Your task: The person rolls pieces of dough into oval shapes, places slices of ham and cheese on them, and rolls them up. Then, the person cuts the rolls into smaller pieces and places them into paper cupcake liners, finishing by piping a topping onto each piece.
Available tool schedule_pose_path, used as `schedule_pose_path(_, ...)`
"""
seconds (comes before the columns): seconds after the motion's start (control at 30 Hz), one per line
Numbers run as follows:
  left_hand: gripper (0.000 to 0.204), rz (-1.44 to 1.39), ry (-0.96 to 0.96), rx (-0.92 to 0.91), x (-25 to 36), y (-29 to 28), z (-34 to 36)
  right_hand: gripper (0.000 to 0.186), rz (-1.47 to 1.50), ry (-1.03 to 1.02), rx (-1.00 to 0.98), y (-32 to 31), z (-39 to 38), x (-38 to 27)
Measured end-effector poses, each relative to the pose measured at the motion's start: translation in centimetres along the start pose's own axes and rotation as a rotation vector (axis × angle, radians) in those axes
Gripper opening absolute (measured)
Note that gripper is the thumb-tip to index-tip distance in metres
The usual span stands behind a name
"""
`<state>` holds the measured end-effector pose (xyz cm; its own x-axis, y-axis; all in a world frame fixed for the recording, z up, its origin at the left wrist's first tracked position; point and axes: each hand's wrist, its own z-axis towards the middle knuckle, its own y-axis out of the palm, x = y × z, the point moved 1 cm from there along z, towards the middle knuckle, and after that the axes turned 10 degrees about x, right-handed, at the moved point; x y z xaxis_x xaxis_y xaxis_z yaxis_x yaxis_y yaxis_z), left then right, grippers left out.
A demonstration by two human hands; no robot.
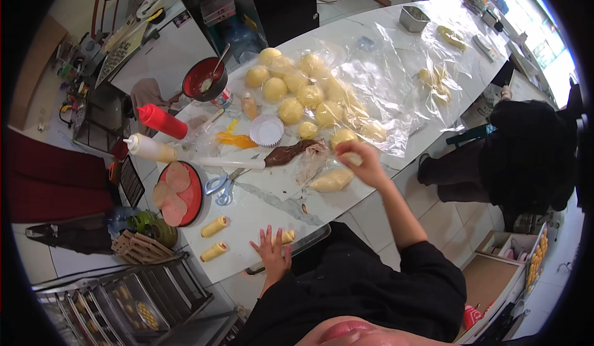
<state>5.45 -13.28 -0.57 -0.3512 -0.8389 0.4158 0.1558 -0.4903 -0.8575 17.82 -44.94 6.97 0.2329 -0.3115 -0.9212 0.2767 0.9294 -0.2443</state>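
Note:
My left hand (272, 257) lies with fingers spread at the table's near edge, partly over a rolled dough piece (286, 237). Two more dough rolls (214, 227) lie left of it. My right hand (366, 165) is at the near side of the dough balls, its fingers curled around a small pale dough piece (353, 158) and partly hiding it. Just beyond the fingertips sits a yellow dough ball (342, 138). Beside this hand are a piping bag of pale filling (332, 180) and one of brown filling (289, 153).
Several dough balls (310, 96) lie under clear plastic sheeting (383, 67). Toward the left are blue-handled scissors (223, 188), a white rolling pin (232, 163), a red plate (197, 191) with pink round slices, squeeze bottles (162, 121) and a bowl (197, 73). Another person (513, 154) stands at right.

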Motion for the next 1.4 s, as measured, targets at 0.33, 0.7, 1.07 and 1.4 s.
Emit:
schedule_pose_path(0.33,0.032,0.143,-0.102,0.613,-1.2,-3.0,8.7,0.052,-0.61,-0.163,0.249,-17.4,15.6,4.8)
schedule_pose_path(0.7,0.026,0.537,-0.342,0.815,9.4,-1.9,13.6,0.108,-1.138,0.144,-0.41,-29.2,36.7,27.1)
schedule_pose_path(1.07,0.029,0.546,-0.376,0.888,13.8,1.5,19.1,0.11,-1.255,0.088,-0.537,-28.7,40.2,29.3)
schedule_pose_path(1.4,0.028,0.513,-0.391,0.64,8.7,0.7,17.1,0.021,-0.943,-0.119,0.181,-29.1,40.9,22.5)
